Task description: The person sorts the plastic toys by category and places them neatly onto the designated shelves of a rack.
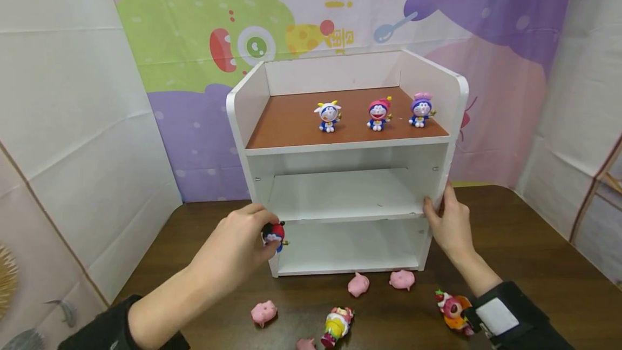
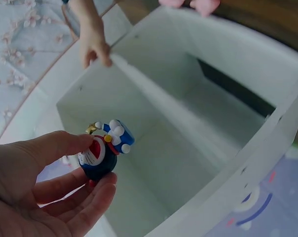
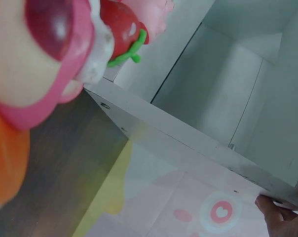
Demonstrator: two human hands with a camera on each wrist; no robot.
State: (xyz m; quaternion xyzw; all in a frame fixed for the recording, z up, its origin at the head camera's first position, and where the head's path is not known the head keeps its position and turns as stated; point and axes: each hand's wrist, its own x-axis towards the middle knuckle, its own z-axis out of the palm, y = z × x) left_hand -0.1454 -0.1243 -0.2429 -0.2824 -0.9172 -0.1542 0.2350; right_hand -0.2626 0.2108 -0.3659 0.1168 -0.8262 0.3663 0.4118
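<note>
- On the surface (image 1: 184, 231), toward its far edge: white shelf unit (image 1: 340, 196), three Doraemon figurines (image 1: 377, 115) near its top's front edge.
- Right grip (image 1: 449, 226): closed around the unit's right side edge.
- Left grip (image 1: 241, 239): narrowed to a pinch on the ladybird-hooded Doraemon figurine (image 1: 276, 231), held near the unit's lower left front edge. Looks like a carrying step; the next move calls for clearing that edge before releasing.

The held figurine (image 2: 105, 159) is red, blue and white, the shelf (image 1: 340, 193) white and brown.
</note>
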